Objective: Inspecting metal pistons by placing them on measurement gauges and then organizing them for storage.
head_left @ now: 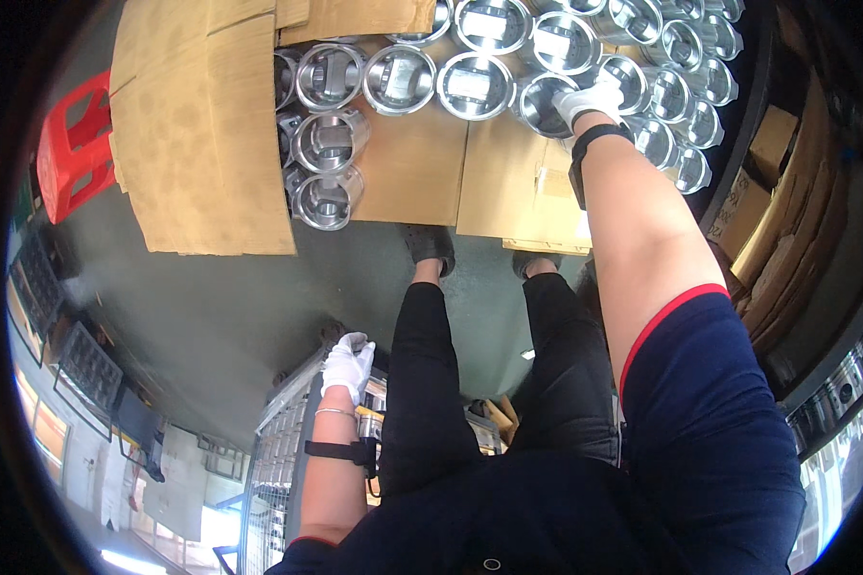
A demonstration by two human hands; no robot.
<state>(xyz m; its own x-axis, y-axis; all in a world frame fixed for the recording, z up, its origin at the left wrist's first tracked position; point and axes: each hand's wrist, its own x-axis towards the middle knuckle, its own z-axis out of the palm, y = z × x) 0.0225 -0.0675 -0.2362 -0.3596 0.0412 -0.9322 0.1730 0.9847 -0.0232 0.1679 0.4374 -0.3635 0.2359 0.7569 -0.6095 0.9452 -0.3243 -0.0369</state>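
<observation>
My right hand, in a white glove, reaches out to the front row of shiny metal pistons. Its fingers close over the right side of the rim of one piston, which sits tilted among its neighbours; part of the grip is hidden by the hand. Beside it stands another piston with its hollow end facing up. My left hand, also gloved in white, hangs low beside my left leg with its fingers curled in. Nothing shows between them. Near that hand is a metal rack.
Brown cardboard lies under the pistons, and a large cardboard sheet covers the left side. A red plastic stool stands at the far left. Folded cardboard leans at the right. My feet are on the dark green floor.
</observation>
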